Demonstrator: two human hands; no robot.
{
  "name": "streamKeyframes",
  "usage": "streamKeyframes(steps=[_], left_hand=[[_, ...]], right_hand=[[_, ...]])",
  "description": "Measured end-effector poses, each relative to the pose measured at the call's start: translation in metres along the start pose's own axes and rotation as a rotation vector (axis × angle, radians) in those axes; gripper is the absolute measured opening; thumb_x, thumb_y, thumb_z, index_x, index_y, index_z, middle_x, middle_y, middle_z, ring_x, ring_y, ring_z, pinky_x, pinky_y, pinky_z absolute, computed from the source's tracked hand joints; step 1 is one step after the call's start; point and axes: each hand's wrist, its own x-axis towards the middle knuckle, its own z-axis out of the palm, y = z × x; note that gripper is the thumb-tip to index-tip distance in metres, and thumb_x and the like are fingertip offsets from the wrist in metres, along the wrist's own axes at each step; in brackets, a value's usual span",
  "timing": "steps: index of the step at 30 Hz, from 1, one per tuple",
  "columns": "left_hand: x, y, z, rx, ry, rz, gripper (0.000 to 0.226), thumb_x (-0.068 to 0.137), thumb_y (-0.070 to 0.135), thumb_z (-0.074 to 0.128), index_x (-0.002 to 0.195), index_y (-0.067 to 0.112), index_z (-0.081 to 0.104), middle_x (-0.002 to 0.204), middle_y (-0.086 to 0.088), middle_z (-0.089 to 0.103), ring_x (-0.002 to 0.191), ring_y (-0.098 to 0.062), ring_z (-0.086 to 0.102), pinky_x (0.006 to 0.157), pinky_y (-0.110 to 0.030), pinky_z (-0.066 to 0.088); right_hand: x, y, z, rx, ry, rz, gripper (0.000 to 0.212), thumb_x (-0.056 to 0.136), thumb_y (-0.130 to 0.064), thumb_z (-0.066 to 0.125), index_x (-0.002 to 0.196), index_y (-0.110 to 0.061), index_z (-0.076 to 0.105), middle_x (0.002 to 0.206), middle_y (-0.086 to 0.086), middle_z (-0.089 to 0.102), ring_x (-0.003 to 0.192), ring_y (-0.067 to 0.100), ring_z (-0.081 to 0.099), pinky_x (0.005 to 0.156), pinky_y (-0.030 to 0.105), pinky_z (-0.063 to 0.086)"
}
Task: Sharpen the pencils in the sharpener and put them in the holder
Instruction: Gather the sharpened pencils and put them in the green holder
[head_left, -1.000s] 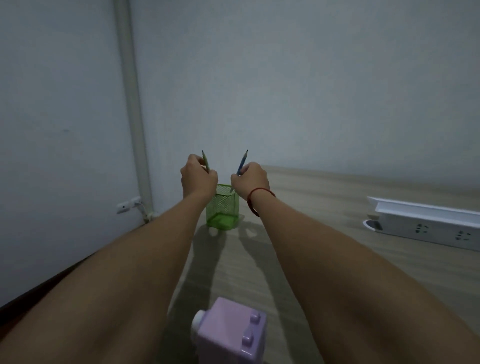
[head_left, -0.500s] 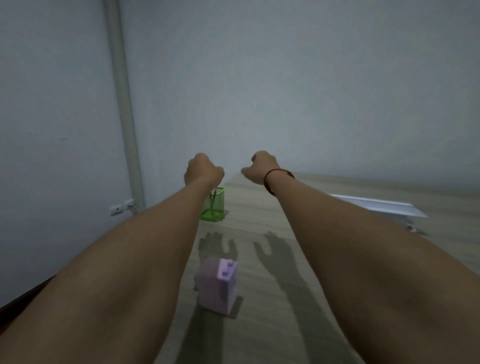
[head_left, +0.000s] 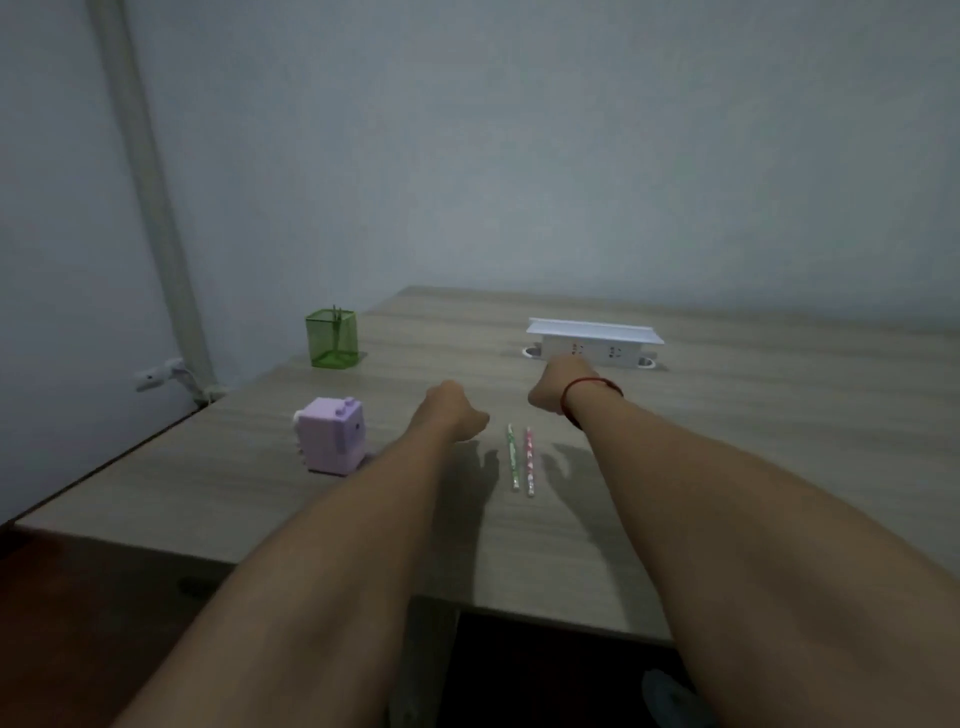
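Delivered pencils (head_left: 337, 323) stood in the holder (head_left: 332, 340); left hand (head_left: 457, 420) and right hand (head_left: 551, 391) pulled back empty, relaxed, above two remaining pencils (head_left: 512, 457).

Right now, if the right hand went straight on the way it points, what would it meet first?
Probably the white socket box, lying just beyond the right hand on the table; depth is unclear, so the hand might pass over it.

Single head-worn wide-angle view, looking forward and down from above the near tabletop (head_left: 727, 415) edge, facing the far wall (head_left: 519, 156), both forearms reaching in
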Motion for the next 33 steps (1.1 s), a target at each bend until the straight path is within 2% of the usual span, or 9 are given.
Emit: streamKeyframes(steps=[4,7,10,16,19,22,26,30,33], left_hand=[[-0.002,0.007,0.032,0.000,-0.052,0.012,0.050,0.080,0.040,0.067,0.107,-0.002,0.065,0.115,-0.021,0.065,0.106,-0.033,0.062,0.081,-0.029,0.048],[0.006,0.010,0.047,0.008,-0.047,0.017,0.044,0.079,0.038,0.066,0.096,-0.003,0.067,0.109,-0.023,0.067,0.101,-0.034,0.063,0.072,-0.027,0.043],[0.009,0.013,0.054,0.028,-0.008,0.021,0.044,0.074,0.041,0.070,0.089,0.000,0.067,0.101,-0.022,0.068,0.094,-0.035,0.065,0.069,-0.030,0.044],[0.012,0.010,0.044,0.067,0.071,-0.033,0.037,0.076,0.021,0.071,0.106,0.001,0.059,0.118,-0.020,0.061,0.108,-0.036,0.060,0.083,-0.033,0.049],[0.015,0.004,0.037,0.165,0.088,-0.019,0.035,0.081,0.015,0.066,0.112,0.001,0.056,0.122,-0.019,0.057,0.112,-0.035,0.058,0.087,-0.035,0.049],[0.014,0.000,0.031,0.277,0.039,0.015,0.033,0.087,0.015,0.060,0.116,0.002,0.054,0.126,-0.020,0.055,0.115,-0.035,0.056,0.091,-0.036,0.048],[0.014,-0.004,0.025,0.316,0.007,0.023,0.033,0.090,0.015,0.055,0.118,-0.002,0.054,0.127,-0.022,0.055,0.115,-0.036,0.055,0.091,-0.036,0.047],[0.026,0.011,-0.009,0.141,0.176,0.033,0.031,0.089,0.007,0.054,0.117,-0.006,0.053,0.126,-0.025,0.055,0.117,-0.039,0.054,0.092,-0.038,0.046],[0.047,0.021,-0.053,-0.062,0.358,0.058,0.028,0.091,0.005,0.050,0.117,-0.004,0.051,0.124,-0.024,0.054,0.114,-0.038,0.054,0.089,-0.037,0.046]], right_hand=[[-0.006,0.028,0.035,-0.001,-0.058,0.070,0.032,0.085,-0.014,0.065,0.115,-0.001,0.062,0.117,0.017,0.063,0.107,0.032,0.062,0.086,0.034,0.052],[-0.005,0.040,0.051,0.001,-0.060,0.101,0.036,0.080,-0.011,0.070,0.114,-0.002,0.063,0.119,0.018,0.063,0.109,0.033,0.063,0.088,0.036,0.053],[0.003,0.045,0.056,0.035,-0.027,0.099,0.036,0.085,-0.019,0.066,0.116,-0.003,0.061,0.122,0.017,0.061,0.112,0.033,0.061,0.091,0.036,0.052],[0.009,0.035,0.057,0.042,-0.063,0.076,0.053,0.084,-0.039,0.069,0.123,-0.006,0.058,0.127,0.014,0.059,0.116,0.031,0.058,0.089,0.032,0.048],[0.011,0.027,0.064,-0.043,-0.071,0.052,0.046,0.077,-0.032,0.075,0.115,-0.008,0.061,0.120,0.011,0.063,0.109,0.028,0.061,0.078,0.030,0.048],[0.013,0.018,0.067,-0.113,-0.022,0.006,0.034,0.087,-0.017,0.063,0.120,-0.007,0.060,0.124,0.014,0.061,0.113,0.029,0.060,0.088,0.032,0.050],[0.015,0.009,0.070,-0.145,-0.068,-0.009,0.032,0.095,-0.012,0.052,0.125,-0.005,0.058,0.130,0.015,0.058,0.118,0.030,0.057,0.094,0.035,0.048],[0.031,-0.016,0.045,-0.101,-0.069,-0.079,0.038,0.089,0.003,0.051,0.128,0.002,0.056,0.131,0.021,0.057,0.120,0.033,0.057,0.096,0.036,0.048],[0.050,-0.058,0.011,0.028,0.062,-0.146,0.016,0.088,0.003,0.053,0.101,0.000,0.062,0.120,0.023,0.063,0.111,0.035,0.063,0.089,0.036,0.051]])
